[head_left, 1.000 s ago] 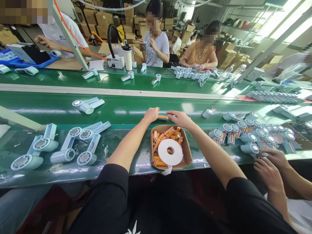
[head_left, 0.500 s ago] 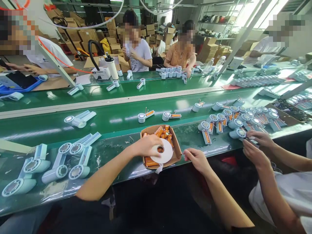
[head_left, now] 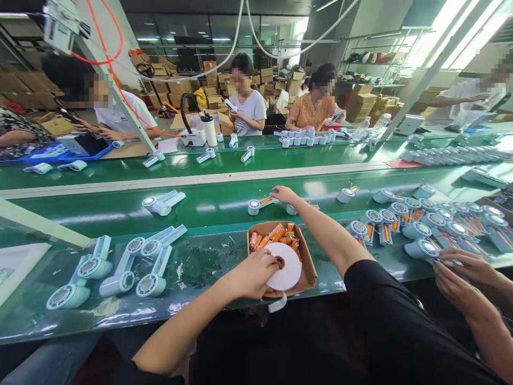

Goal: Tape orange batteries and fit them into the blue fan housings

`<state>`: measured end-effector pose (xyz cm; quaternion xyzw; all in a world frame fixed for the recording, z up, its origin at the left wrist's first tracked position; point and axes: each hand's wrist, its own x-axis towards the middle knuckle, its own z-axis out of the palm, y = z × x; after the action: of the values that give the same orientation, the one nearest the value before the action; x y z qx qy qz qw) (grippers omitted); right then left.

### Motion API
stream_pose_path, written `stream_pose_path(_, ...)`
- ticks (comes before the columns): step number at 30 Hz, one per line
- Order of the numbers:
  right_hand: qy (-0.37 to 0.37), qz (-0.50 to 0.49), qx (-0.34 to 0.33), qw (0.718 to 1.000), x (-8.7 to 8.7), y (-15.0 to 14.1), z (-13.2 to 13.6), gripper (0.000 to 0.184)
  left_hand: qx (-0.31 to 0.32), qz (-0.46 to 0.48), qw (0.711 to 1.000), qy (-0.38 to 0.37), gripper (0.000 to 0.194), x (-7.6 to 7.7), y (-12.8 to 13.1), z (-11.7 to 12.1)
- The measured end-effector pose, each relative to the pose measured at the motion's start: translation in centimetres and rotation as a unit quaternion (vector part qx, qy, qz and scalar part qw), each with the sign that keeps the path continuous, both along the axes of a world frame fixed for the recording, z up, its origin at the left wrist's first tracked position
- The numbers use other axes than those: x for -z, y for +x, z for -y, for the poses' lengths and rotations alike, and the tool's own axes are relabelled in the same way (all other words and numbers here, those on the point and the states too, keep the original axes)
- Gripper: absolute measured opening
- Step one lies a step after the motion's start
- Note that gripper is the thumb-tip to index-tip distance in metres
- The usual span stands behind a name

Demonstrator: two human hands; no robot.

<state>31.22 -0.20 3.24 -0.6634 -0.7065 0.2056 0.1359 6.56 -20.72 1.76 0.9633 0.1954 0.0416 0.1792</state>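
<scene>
My left hand (head_left: 253, 274) grips a roll of white tape (head_left: 292, 271) at its left side, over an open cardboard box (head_left: 309, 274). Orange battery cells (head_left: 276, 234) fill the box around and behind the roll. A loose tape end (head_left: 278, 303) hangs over the front of the box. My right hand (head_left: 285, 194) is stretched out over the green belt, its fingers bent and closed at the handle end of a pale blue fan housing (head_left: 254, 207). An orange cell lies in that handle. The fingertips are partly hidden.
Several fan housings (head_left: 150, 285) lie at the left on the bench. Many more with orange cells (head_left: 388, 216) crowd the right, where a co-worker's hands (head_left: 465, 278) hold one. A second belt (head_left: 180, 170) runs behind, with people seated beyond it. A slanted metal post (head_left: 44, 222) stands left.
My right hand has moved from beside the box's right edge forward onto the belt, to the fan housing. My left hand stays on the tape roll. The view has shifted left and up.
</scene>
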Motion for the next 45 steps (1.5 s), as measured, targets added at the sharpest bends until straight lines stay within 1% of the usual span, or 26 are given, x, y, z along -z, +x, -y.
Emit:
stream_pose_path(2,-0.06,0.036,-0.021,0.997,0.3,0.1,-2.1,0.029,-0.032,0.042,0.999,0.006,0.06,0.0,-2.5,1.4)
stream_pose_path(4,-0.119,0.064,-0.04,0.99,0.8,0.6,-3.5,0.029,-0.103,0.082,0.991,0.01,0.064,1.1,-6.0,3.3)
stream_pose_path(7,-0.185,0.094,-0.041,0.977,1.5,1.1,-4.8,0.027,-0.242,0.127,0.962,0.021,0.068,4.5,-10.9,6.1)
stream_pose_path(9,-0.211,0.106,-0.026,0.971,1.7,1.2,-5.3,0.025,-0.312,0.161,0.936,0.038,0.067,6.5,-12.5,7.4)
stream_pose_path(10,-0.217,0.111,-0.016,0.97,1.6,1.1,-5.5,0.025,-0.334,0.18,0.924,0.051,0.064,7.2,-12.7,7.7)
stream_pose_path(12,-0.212,0.116,0.007,0.97,1.1,0.8,-5.4,0.024,-0.353,0.217,0.907,0.077,0.06,7.7,-12.0,7.8)
stream_pose_path(14,-0.179,0.116,0.03,0.977,0.1,0.5,-4.7,0.025,-0.349,0.247,0.898,0.101,0.057,7.1,-10.5,7.3)
stream_pose_path(16,-0.12,0.105,0.046,0.986,-1.3,0.1,-3.3,0.031,-0.337,0.267,0.894,0.123,0.056,6.0,-9.1,6.6)
stream_pose_path(19,-0.023,0.07,0.042,0.996,-3.1,-1.4,1.3,0.045,-0.335,0.273,0.886,0.167,0.051,4.4,-8.1,6.1)
stream_pose_path(20,0.0,0.049,0.026,0.998,-3.2,-2.1,3.7,0.044,-0.339,0.273,0.881,0.187,0.047,4.1,-8.1,6.1)
stream_pose_path(22,0.011,-0.014,-0.038,0.999,-2.7,-3.9,9.8,0.039,-0.347,0.275,0.867,0.228,0.042,3.9,-8.2,6.2)
stream_pose_path(23,0.001,-0.1,-0.12,0.988,-1.9,-4.9,13.3,0.04,-0.349,0.277,0.861,0.246,0.042,3.8,-8.3,6.4)
stream_pose_path(24,-0.033,-0.177,-0.199,0.963,-1.1,-5.8,16.9,0.045,-0.351,0.277,0.856,0.259,0.042,3.9,-8.5,6.5)
stream_pose_path(25,-0.086,-0.235,-0.257,0.934,-0.1,-6.8,20.4,0.052,-0.354,0.277,0.853,0.266,0.043,3.9,-8.6,6.7)
stream_pose_path(27,-0.173,-0.303,-0.331,0.877,1.8,-8.4,26.2,0.056,-0.36,0.278,0.85,0.266,0.044,4.0,-8.8,6.8)
stream_pose_path(28,-0.192,-0.315,-0.365,0.855,2.5,-8.9,28.2,0.057,-0.364,0.282,0.848,0.262,0.045,4.0,-8.9,6.8)
stream_pose_path(30,-0.191,-0.29,-0.424,0.837,3.3,-9.3,30.3,0.058,-0.377,0.295,0.843,0.245,0.048,4.1,-9.1,6.9)
stream_pose_path(32,-0.177,-0.231,-0.441,0.849,3.3,-8.7,30.1,0.049,-0.395,0.305,0.836,0.228,0.051,4.2,-9.4,6.9)
stream_pose_path(33,-0.163,-0.208,-0.417,0.87,3.1,-8.1,29.4,0.043,-0.405,0.307,0.832,0.224,0.052,4.2,-9.5,6.9)
stream_pose_path(36,-0.055,-0.145,-0.261,0.953,2.7,-6.3,26.6,0.032,-0.421,0.297,0.825,0.233,0.053,4.6,-9.6,7.0)
stream_pose_path(37,-0.014,-0.109,-0.218,0.97,2.8,-5.9,25.8,0.032,-0.419,0.291,0.827,0.238,0.052,4.8,-9.5,7.1)
stream_pose_path(38,0.014,-0.069,-0.194,0.978,3.1,-5.8,25.2,0.033,-0.414,0.284,0.83,0.241,0.052,4.9,-9.4,7.2)
stream_pose_path(39,0.025,-0.035,-0.193,0.98,3.4,-5.7,24.7,0.034,-0.408,0.277,0.835,0.244,0.052,5.1,-9.2,7.3)
stream_pose_path(41,0.018,-0.007,-0.225,0.974,4.3,-5.9,24.1,0.033,-0.397,0.261,0.844,0.248,0.054,5.4,-8.9,7.4)
stream_pose_path(43,0.014,-0.039,-0.236,0.971,5.0,-6.0,23.9,0.028,-0.388,0.245,0.853,0.248,0.056,5.5,-8.6,7.6)
stream_pose_path(45,0.014,-0.128,-0.193,0.973,5.3,-5.7,23.8,0.022,-0.382,0.23,0.861,0.244,0.057,5.6,-8.5,7.9)
